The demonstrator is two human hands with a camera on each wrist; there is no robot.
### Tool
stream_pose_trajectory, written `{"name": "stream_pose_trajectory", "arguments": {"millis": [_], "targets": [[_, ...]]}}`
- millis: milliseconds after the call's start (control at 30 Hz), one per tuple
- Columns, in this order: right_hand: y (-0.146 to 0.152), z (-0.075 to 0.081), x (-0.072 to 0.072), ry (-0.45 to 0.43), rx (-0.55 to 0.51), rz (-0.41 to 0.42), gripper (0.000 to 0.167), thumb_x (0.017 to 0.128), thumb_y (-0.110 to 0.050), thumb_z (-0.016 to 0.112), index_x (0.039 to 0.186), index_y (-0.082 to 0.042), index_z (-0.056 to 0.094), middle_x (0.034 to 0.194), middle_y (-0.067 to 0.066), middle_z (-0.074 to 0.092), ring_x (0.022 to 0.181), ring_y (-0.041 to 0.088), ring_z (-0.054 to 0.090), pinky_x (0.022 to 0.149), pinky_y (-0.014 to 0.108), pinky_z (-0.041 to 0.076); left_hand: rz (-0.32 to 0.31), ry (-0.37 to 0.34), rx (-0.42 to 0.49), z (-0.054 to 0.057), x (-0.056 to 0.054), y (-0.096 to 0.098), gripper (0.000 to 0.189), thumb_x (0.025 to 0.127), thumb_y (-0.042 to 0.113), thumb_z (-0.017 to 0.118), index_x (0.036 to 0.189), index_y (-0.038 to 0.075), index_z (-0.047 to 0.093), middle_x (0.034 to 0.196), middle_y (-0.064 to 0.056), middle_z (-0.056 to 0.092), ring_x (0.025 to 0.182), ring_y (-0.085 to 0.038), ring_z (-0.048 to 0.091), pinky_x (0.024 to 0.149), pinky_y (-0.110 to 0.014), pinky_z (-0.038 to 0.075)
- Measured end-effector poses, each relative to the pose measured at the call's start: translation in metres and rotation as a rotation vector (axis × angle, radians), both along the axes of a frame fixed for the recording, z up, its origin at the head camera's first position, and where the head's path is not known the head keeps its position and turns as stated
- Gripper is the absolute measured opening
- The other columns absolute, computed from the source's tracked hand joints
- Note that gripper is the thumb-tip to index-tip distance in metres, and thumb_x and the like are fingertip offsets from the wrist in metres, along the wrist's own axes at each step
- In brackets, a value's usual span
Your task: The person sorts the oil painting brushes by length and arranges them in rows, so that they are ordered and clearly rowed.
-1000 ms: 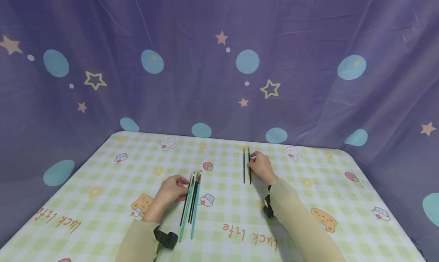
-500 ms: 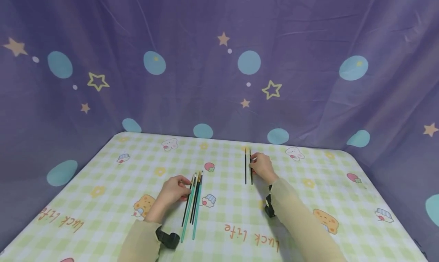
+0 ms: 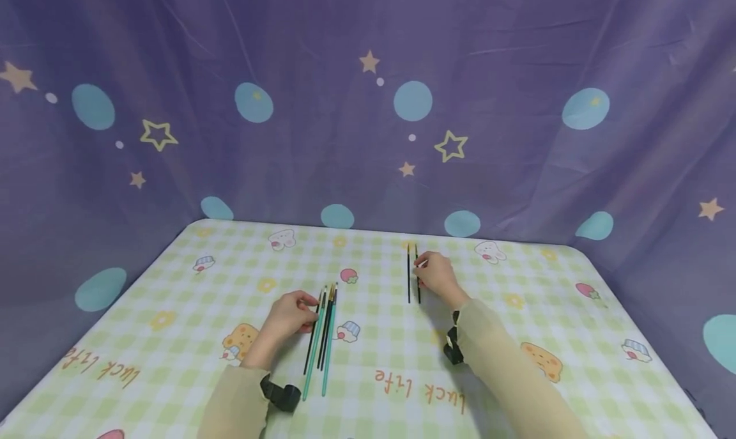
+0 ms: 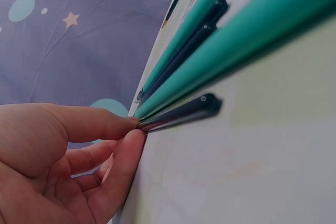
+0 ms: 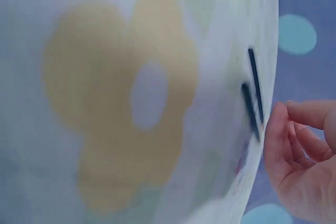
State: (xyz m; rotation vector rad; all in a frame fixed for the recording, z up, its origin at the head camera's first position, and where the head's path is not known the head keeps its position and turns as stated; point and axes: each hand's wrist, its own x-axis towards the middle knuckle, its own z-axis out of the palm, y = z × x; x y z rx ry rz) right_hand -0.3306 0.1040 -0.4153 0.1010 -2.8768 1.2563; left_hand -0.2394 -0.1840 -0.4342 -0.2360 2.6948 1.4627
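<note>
Teal brushes [image 4: 252, 32] only partly within left-wrist view

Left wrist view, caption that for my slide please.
Left-hand grip pinching a dark-handled paintbrush beside two teal-handled paintbrushes.

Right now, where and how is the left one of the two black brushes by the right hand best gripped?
Probably mid-handle, pinched crosswise from above and its left: the left black brush is thin and straight, roughly parallel to the other black brush, which lies, like the right hand, close on its right.
</note>
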Motion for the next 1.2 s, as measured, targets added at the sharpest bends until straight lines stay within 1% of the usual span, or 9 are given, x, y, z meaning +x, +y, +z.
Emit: {"name": "stream_pose_trajectory", "arguments": {"millis": [67,167,333,500,600,767,867,1000,1200], "targets": [[-0.005,0.003,0.005,0.009,-0.002,0.029,0.017,0.083,-0.009,0.061,0.097,0.0,0.062,0.07,0.007,0.061,0.048,0.018,0.06,0.045,0.022,0.046,-0.002,0.0,0.001,0.0,0.0,0.0,0.024,0.074,0.0,0.065,0.098,-0.001,0.06,0.072,-0.009,0.054,0.052,-0.013,0.054,0.048,-0.024,0.051],[-0.015,0.007,0.014,-0.005,-0.021,0.073,0.019,0.084,-0.01,0.06,0.1,0.0,0.06,0.07,0.008,0.06,0.052,0.022,0.062,0.046,0.024,0.048,0.002,-0.007,0.003,0.002,0.0,0.001,0.024,0.074,0.0,0.065,0.098,-0.002,0.059,0.072,-0.009,0.053,0.052,-0.013,0.054,0.049,-0.024,0.051],[-0.031,0.004,0.024,-0.021,-0.027,0.132,0.021,0.084,-0.012,0.062,0.103,-0.002,0.06,0.071,0.006,0.06,0.053,0.019,0.061,0.048,0.025,0.049,0.003,-0.006,0.002,0.003,0.001,0.001,0.024,0.074,0.0,0.065,0.098,-0.002,0.059,0.072,-0.009,0.053,0.052,-0.013,0.054,0.048,-0.024,0.05],[-0.047,0.0,0.034,-0.005,-0.028,0.197,0.021,0.082,-0.012,0.063,0.099,-0.001,0.06,0.071,0.004,0.06,0.051,0.015,0.059,0.048,0.022,0.047,0.002,-0.009,0.006,0.003,0.0,0.001,0.024,0.075,0.0,0.065,0.098,-0.002,0.059,0.073,-0.01,0.054,0.053,-0.013,0.055,0.049,-0.023,0.05],[-0.057,0.0,0.041,-0.014,-0.031,0.228,0.021,0.081,-0.013,0.064,0.098,-0.001,0.06,0.07,0.004,0.06,0.051,0.015,0.06,0.047,0.022,0.046,0.008,-0.018,0.012,0.003,0.001,0.002,0.024,0.075,0.001,0.064,0.098,-0.001,0.059,0.073,-0.009,0.054,0.053,-0.014,0.055,0.049,-0.023,0.05],[-0.073,0.001,0.053,-0.052,-0.044,0.283,0.024,0.082,-0.014,0.064,0.101,-0.001,0.059,0.068,0.003,0.059,0.051,0.018,0.06,0.048,0.024,0.046,0.008,-0.019,0.004,0.003,0.002,0.001,0.024,0.075,0.0,0.064,0.098,-0.001,0.059,0.072,-0.009,0.053,0.053,-0.013,0.055,0.048,-0.022,0.05],[-0.082,0.002,0.059,-0.072,-0.056,0.298,0.026,0.081,-0.015,0.065,0.101,0.0,0.058,0.068,0.003,0.059,0.051,0.018,0.059,0.048,0.024,0.045,0.012,-0.018,0.008,0.003,0.003,0.001,0.024,0.075,0.0,0.064,0.098,-0.001,0.059,0.072,-0.009,0.053,0.053,-0.013,0.054,0.049,-0.022,0.05],[-0.094,0.001,0.066,-0.069,-0.056,0.311,0.026,0.079,-0.015,0.068,0.099,-0.001,0.059,0.069,0.003,0.06,0.05,0.016,0.058,0.049,0.023,0.044,0.016,-0.013,0.012,0.003,0.002,0.002,0.024,0.075,0.0,0.064,0.098,-0.001,0.059,0.072,-0.009,0.053,0.053,-0.013,0.054,0.049,-0.023,0.05],[-0.111,-0.001,0.076,-0.094,-0.047,0.336,0.024,0.076,-0.018,0.071,0.091,-0.005,0.058,0.061,0.002,0.058,0.046,0.014,0.056,0.047,0.023,0.043,0.009,-0.012,0.016,0.005,0.002,0.002,0.024,0.075,-0.001,0.064,0.098,-0.002,0.059,0.07,-0.008,0.053,0.05,-0.012,0.054,0.048,-0.024,0.05]]}}
